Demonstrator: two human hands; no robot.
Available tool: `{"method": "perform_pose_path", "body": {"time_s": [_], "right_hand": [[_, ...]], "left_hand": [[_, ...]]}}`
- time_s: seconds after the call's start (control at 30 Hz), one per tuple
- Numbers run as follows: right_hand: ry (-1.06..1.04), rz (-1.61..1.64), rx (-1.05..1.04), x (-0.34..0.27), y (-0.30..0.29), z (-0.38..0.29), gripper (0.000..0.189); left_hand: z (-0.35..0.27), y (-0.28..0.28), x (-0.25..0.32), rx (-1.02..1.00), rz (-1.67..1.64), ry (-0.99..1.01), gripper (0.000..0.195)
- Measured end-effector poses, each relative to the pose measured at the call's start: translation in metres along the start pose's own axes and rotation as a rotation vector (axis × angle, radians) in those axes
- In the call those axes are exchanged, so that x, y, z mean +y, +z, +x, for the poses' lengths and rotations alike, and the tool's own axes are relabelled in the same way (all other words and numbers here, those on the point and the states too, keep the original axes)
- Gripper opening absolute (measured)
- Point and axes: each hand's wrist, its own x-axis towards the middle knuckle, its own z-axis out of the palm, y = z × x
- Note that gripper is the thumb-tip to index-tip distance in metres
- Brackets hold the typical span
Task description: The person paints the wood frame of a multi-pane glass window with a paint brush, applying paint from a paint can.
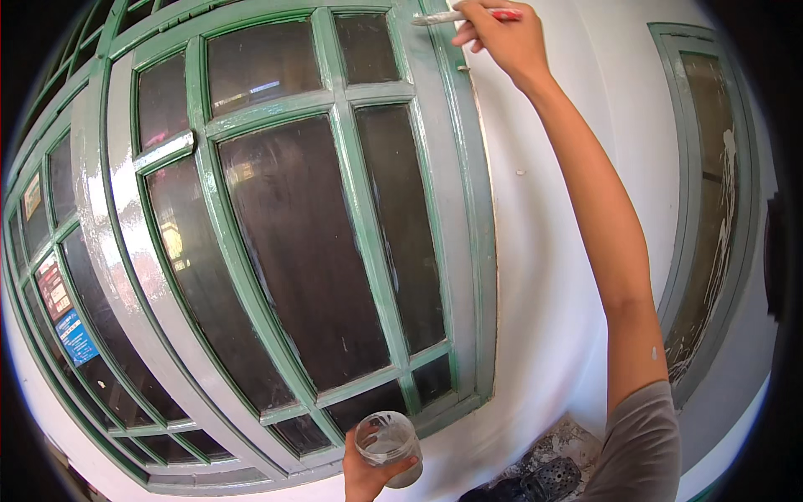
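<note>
My right hand (502,41) is raised at the top and holds a paintbrush (464,17) with a red and white handle. The bristles point left, at the upper right part of a green and grey window frame (461,188); whether they touch it I cannot tell. Low in the view, my left hand (367,474) grips a clear round container (389,448) with greyish paint inside and on its rim. It is in front of the frame's bottom rail. Dark glass panes (301,251) fill the frame, some with pale smears along their edges.
White wall (533,263) borders the frame on the right. Further right is a narrow grey-framed window (702,188) with pale drips on its glass. A dark perforated object (552,480) lies at the bottom. Stickers (76,336) are on the left panes. A metal handle (166,150) projects from the frame.
</note>
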Motion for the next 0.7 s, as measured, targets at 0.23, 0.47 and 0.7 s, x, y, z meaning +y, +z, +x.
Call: {"method": "perform_pose_path", "body": {"time_s": [0.23,0.47,0.7], "right_hand": [[0.028,-0.156,-0.008,0.009,0.022,0.0,0.026],[0.309,-0.188,-0.118,-0.022,-0.017,-0.154,0.026],[0.76,-0.144,-0.387,-0.056,-0.036,-0.288,0.02]], "left_hand": [[0.009,0.0,0.027,-0.046,-0.041,-0.094,0.107],[0.003,0.004,0.024,-0.109,-0.052,-0.109,0.111],[0.005,0.012,0.021,-0.144,-0.048,-0.133,0.106]]}}
